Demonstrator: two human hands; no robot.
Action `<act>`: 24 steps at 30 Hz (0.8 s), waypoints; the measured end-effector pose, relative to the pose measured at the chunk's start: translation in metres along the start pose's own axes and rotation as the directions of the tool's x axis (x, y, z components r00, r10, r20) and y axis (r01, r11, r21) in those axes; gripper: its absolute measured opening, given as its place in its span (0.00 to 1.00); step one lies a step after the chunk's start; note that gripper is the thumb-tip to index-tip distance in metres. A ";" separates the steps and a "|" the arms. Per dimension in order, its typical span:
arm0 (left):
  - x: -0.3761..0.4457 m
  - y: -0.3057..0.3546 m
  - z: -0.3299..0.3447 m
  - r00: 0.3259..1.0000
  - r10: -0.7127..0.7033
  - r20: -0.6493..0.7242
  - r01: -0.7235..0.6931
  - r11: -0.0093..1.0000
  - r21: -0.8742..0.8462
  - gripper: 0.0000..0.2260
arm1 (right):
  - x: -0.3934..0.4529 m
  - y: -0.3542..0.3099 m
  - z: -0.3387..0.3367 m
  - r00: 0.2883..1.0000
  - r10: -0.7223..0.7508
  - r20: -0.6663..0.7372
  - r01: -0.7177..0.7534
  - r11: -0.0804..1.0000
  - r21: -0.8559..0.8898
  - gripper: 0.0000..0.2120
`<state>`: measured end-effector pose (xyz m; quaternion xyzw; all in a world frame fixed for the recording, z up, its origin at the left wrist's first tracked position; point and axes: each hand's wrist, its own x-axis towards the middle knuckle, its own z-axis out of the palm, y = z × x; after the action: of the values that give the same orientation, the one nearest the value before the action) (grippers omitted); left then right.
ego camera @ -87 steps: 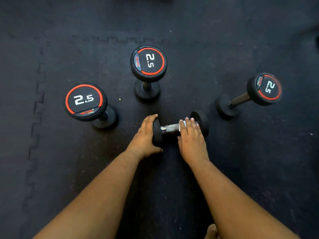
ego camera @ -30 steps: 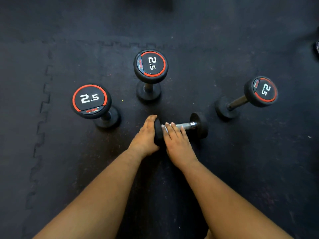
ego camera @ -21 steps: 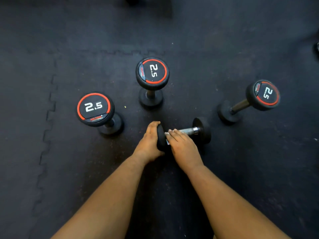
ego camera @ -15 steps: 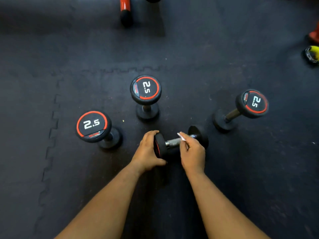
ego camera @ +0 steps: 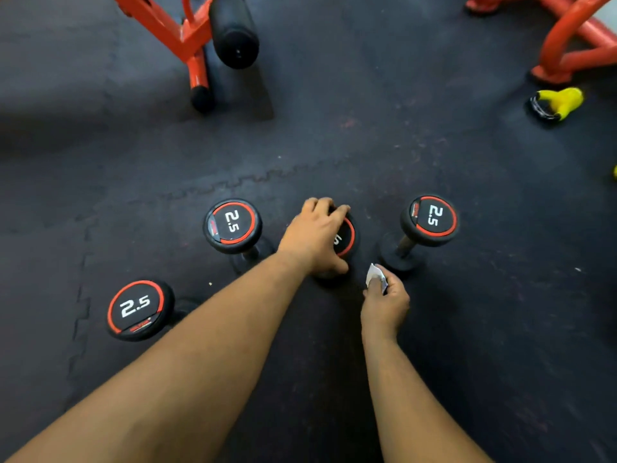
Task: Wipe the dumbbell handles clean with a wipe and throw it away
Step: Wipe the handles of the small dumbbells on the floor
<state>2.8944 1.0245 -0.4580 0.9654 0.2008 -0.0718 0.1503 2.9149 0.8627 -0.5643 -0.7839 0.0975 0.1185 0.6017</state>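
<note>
Farthest to the left of the left hand (ego camera: 315, 240) stand two upright dumbbells (ego camera: 140, 309), and the hand itself curls its fingers over the top head of a third dumbbell (ego camera: 345, 237), stood on end; if that grip loosens before the base sits flat on the floor mat (ego camera: 434, 329), the weight may tip and roll. Just right of it, the right hand (ego camera: 384, 302) pinches the small white wipe (ego camera: 374, 275) off the handle, beside the fourth dumbbell (ego camera: 429, 220); a loose pinch could drop the wipe onto the gritty mat.

"2.5" on three dumbbell caps (ego camera: 232, 222) — brand print perhaps unreadable.
</note>
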 end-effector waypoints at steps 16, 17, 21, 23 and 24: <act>0.050 0.086 0.022 0.994 0.105 0.032 -0.106 0.994 0.031 0.55 | 0.041 0.015 -0.063 0.993 0.056 -0.101 -0.066 0.993 -0.099 0.12; 0.062 0.103 0.021 0.990 0.129 0.050 -0.129 0.992 0.000 0.55 | 0.042 0.017 -0.070 0.991 0.057 -0.117 -0.069 0.993 -0.097 0.12; 0.095 0.145 0.029 0.981 0.126 0.149 -0.131 0.991 0.024 0.55 | 0.055 0.018 -0.093 0.985 0.047 -0.168 -0.064 0.993 -0.097 0.11; 0.100 0.149 0.036 0.980 0.114 0.161 -0.124 0.991 0.056 0.55 | 0.058 0.018 -0.100 0.986 0.031 -0.166 -0.046 0.995 -0.090 0.11; 0.100 0.148 0.037 0.983 0.112 0.146 -0.122 0.991 0.063 0.55 | 0.058 0.018 -0.101 0.987 0.020 -0.160 -0.036 0.995 -0.095 0.11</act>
<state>3.0436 0.9199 -0.4741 0.9727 0.1298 -0.1385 0.1336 2.9722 0.7595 -0.5732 -0.8178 0.1500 0.0688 0.5513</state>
